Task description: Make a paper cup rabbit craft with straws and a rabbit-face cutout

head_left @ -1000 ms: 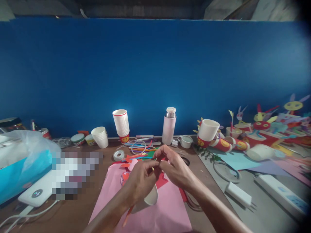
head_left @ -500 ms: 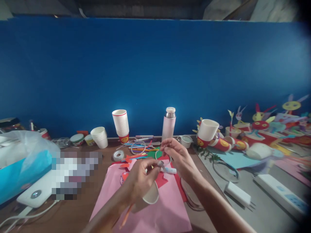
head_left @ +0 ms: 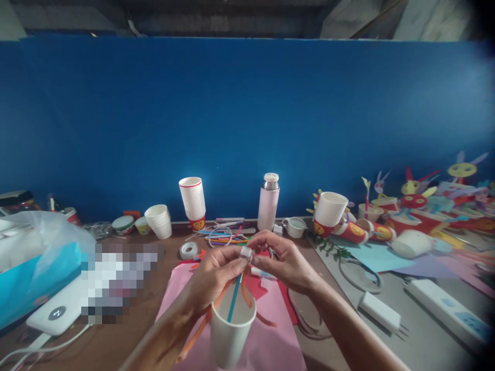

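Observation:
My left hand [head_left: 220, 273] and my right hand [head_left: 288, 265] meet fingertip to fingertip over a white paper cup [head_left: 230, 342]. Both are closed in a pinch around a small whitish piece [head_left: 246, 252] that looks like clear tape. Below the fingers a thin blue stick [head_left: 234, 299] slants into the cup's mouth. Bendy orange strips [head_left: 194, 337] hang down on both sides of the cup; how they join the stick is hidden by my fingers. Under the cup lies a pink paper sheet [head_left: 276, 335], with a glue tube [head_left: 265, 272] behind my right fingers.
At the back stand a tall cup stack [head_left: 192, 198], a shorter stack [head_left: 159, 222] and a pink thermos [head_left: 268, 206]. A tape roll [head_left: 188, 250] lies left of centre. Paper-cup figures [head_left: 415, 206], a charger [head_left: 381, 312] and a power strip [head_left: 448, 312] occupy the right side.
My right hand has come down and in to meet my left at the whitish piece. The cup now shows more fully, and the blue stick has come into sight.

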Available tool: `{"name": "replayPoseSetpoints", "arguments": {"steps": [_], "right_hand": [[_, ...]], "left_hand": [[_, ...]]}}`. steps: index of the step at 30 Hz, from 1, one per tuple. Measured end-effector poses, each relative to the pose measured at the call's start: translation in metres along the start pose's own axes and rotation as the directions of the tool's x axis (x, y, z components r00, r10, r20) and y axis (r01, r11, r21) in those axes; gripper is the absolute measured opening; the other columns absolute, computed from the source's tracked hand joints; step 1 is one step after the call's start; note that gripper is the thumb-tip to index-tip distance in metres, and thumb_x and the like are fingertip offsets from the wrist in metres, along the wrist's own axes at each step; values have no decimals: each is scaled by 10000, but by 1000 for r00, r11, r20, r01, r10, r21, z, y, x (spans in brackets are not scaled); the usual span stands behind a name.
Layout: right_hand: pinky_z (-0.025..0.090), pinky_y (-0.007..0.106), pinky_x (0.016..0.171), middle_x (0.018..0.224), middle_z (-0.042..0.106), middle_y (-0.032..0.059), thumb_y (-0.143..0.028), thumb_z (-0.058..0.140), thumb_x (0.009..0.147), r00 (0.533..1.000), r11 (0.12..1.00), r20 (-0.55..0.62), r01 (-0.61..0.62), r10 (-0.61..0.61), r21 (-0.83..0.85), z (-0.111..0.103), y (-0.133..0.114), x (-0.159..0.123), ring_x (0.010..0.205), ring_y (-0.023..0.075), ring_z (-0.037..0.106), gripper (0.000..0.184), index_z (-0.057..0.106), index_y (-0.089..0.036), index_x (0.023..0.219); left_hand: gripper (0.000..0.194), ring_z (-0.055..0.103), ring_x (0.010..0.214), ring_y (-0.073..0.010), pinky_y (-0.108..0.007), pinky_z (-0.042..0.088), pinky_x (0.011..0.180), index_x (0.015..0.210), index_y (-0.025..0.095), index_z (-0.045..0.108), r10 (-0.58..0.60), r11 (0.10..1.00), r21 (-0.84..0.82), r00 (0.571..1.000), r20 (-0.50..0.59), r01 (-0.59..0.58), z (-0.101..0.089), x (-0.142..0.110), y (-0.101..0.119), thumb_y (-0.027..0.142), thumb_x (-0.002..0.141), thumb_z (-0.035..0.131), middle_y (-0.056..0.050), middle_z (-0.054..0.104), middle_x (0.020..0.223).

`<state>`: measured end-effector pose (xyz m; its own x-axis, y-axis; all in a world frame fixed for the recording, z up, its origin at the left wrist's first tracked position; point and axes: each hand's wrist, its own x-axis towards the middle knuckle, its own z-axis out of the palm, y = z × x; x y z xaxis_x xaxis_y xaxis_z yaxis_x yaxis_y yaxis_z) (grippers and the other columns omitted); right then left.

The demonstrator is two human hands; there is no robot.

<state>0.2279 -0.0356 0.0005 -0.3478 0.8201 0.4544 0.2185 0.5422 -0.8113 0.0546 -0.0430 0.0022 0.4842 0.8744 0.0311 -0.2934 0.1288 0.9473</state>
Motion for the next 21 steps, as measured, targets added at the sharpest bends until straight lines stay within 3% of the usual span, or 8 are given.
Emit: {"name": "replayPoseSetpoints", "arguments": {"steps": [6, 11, 16, 21], "right_hand": [[423, 254, 687, 800, 568, 5, -266, 607, 756, 999, 1000, -46, 11, -11, 1, 8, 3, -1, 747, 124, 503, 164, 574, -184, 894], [411, 230, 626, 758, 555, -2, -216, 539, 780, 998, 999, -51, -44, 44, 6, 10, -4, -2, 704, 115, 487, 87, 544, -170, 854], [397, 223, 633, 721, 536, -15, -147, 522, 760, 995, 995, -72, -80, 76, -53, 11, -10, -1, 684, 107, 475, 42, 536, -163, 796], [399, 208, 616, 698, 519, -27, -114, 519, 746, 994, 996, -71, -88, 86, -33, 10, -10, -2, 662, 98, 482, 84, 532, -169, 808]], "left_hand": [[129, 506, 608, -99, -215, 389, 615, 819, 156, 678, 21, 1000, 1, 1000, 15, -21, 2, -1, -2, 234, 728, 631, -7, 604, 660], [182, 487, 607, -106, -213, 369, 575, 884, 141, 669, 62, 984, 164, 998, 30, -66, 6, 0, -4, 252, 763, 591, -9, 590, 693], [177, 491, 680, -130, -220, 365, 628, 867, 146, 676, 204, 905, 381, 979, 0, -189, 8, 0, -9, 249, 785, 557, -4, 585, 699], [211, 515, 758, -150, -241, 383, 708, 959, 171, 660, 163, 920, 354, 986, 37, -165, 8, -2, -6, 223, 788, 547, -24, 619, 815]]}}
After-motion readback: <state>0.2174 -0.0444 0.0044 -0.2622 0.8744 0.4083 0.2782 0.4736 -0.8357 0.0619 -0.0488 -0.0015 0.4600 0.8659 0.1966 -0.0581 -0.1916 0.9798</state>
